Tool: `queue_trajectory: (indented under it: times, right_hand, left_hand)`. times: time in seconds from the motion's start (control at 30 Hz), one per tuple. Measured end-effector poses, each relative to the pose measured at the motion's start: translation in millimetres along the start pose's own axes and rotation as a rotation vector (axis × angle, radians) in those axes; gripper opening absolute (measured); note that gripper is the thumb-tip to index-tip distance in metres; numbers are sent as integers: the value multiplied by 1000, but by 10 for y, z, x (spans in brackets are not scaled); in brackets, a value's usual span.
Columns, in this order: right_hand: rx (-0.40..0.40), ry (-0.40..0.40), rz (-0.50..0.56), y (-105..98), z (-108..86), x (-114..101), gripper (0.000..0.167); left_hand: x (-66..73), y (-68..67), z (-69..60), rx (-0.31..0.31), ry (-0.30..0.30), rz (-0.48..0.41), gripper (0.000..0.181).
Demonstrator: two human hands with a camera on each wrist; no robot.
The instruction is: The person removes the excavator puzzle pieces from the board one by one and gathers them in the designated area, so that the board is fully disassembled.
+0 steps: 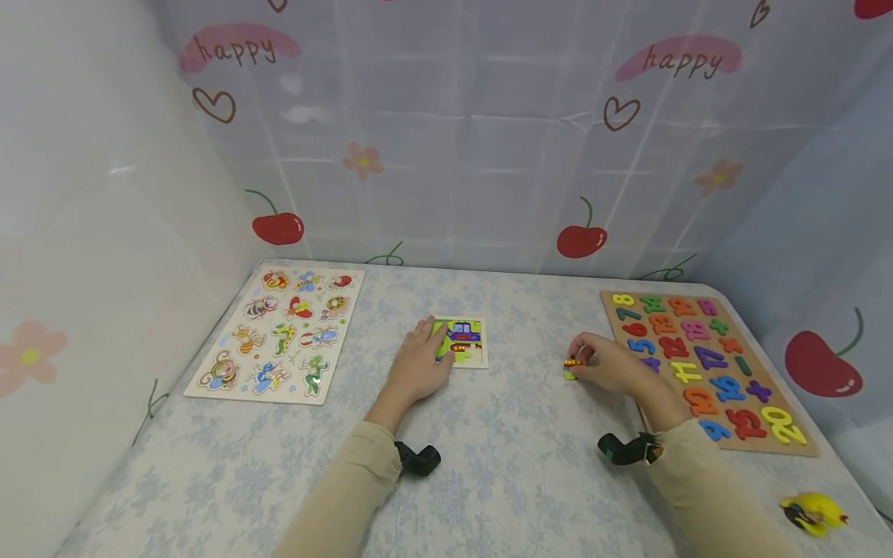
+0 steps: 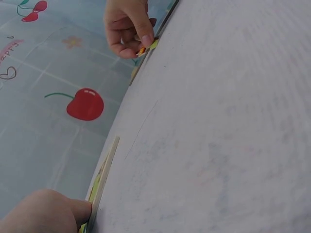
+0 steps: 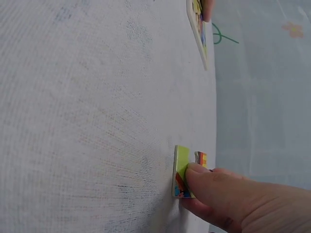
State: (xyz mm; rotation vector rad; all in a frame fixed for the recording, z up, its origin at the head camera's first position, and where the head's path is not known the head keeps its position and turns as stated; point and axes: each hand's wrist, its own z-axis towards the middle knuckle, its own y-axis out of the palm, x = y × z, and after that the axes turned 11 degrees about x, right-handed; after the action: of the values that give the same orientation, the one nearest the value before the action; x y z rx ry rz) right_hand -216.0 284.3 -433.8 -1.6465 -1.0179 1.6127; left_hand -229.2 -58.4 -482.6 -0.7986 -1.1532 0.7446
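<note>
My left hand (image 1: 420,358) rests on the left part of a small framed jigsaw puzzle (image 1: 476,359), its fingers extended over the board. The puzzle shows a purple vehicle on a green ground, and the hand hides its left side. To the right, my right hand (image 1: 605,363) pinches a puzzle piece (image 3: 181,160) between thumb and fingers, low over the table. That piece has a lime-green part and a red and yellow part; the thumb covers its middle. In the left wrist view, the left thumb (image 2: 80,211) touches the board's edge.
An insect picture board (image 1: 230,325) lies at the left. At the right, a brown board (image 1: 788,434) carries colourful numbers and signs, partly under the right forearm. A yellow toy (image 1: 818,511) sits near the front right. A printed curtain (image 1: 460,155) stands behind the table.
</note>
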Motion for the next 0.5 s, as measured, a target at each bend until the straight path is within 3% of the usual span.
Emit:
queue_trajectory:
  times: [0.5]
  right_hand:
    - [38,-57,-58,51,-8,7,21]
  left_hand:
    - [15,-9,-9,0,-5,-9,60]
